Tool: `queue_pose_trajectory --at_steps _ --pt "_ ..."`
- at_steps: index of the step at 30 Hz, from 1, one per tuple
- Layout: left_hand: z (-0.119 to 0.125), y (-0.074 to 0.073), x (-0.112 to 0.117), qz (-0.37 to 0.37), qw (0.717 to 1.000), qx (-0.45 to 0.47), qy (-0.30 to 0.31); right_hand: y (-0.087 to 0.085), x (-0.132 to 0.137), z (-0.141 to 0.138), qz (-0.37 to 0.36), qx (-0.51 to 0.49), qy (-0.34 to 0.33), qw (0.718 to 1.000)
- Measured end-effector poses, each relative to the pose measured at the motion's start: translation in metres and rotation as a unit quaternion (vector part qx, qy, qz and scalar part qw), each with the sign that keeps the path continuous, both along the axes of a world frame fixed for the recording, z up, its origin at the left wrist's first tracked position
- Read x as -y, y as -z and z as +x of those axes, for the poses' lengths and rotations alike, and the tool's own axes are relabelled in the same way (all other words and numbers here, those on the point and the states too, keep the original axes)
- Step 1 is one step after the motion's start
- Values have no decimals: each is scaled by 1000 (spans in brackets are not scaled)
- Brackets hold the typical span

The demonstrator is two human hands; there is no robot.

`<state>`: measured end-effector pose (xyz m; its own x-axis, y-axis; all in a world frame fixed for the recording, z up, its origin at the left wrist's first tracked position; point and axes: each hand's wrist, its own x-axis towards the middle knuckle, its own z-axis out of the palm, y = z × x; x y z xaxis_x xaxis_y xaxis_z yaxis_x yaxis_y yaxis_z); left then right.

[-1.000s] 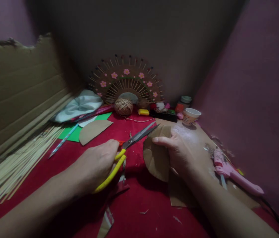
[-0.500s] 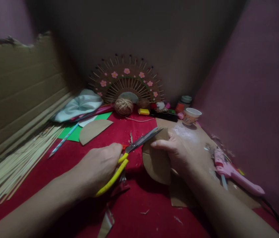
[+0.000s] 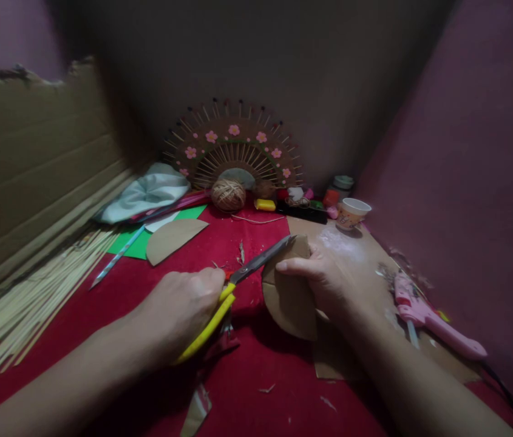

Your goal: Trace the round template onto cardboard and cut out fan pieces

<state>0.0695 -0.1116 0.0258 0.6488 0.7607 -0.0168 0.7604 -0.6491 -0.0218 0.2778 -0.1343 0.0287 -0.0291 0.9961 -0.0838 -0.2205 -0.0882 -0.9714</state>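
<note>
My left hand (image 3: 178,312) is closed round the yellow handles of a pair of scissors (image 3: 238,283). Their grey blades point up and right and meet the top edge of a rounded brown cardboard piece (image 3: 286,297). My right hand (image 3: 324,279) grips that cardboard piece, thumb across its upper face, and holds it tilted above the red cloth (image 3: 256,376). Under my right wrist lies a flat sheet of brown cardboard (image 3: 356,255).
A pink glue gun (image 3: 424,315) lies at the right. A cardboard semicircle (image 3: 172,238), green paper (image 3: 138,246), a pen (image 3: 117,258) and a bundle of thin sticks (image 3: 14,303) lie at the left. A flowered stick fan (image 3: 233,152), twine ball (image 3: 227,194) and paper cup (image 3: 351,213) stand behind.
The scissor blades have closed and moved right into the edge of the cardboard piece. My right hand has turned the piece slightly and shifted a little left.
</note>
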Motion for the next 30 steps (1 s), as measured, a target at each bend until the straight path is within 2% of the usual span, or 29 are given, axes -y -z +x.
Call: queue_pose_trajectory --at_steps 4,8,11,20,30 --pt "-1 -2 0 -25 999 17 -10 -1 0 0 -6 1 8 1000" --pt "-3 -5 -4 -62 994 78 -43 -1 -2 1 -14 15 24 999" --pt "-3 -7 -6 -62 990 110 -57 -1 -2 2 -9 15 22 1000" --pt "-1 -3 -2 -76 992 90 -45 -2 -2 2 6 -5 -5 1000" --pt "1 4 -1 -43 995 86 -26 1 -4 1 34 -34 -21 999"
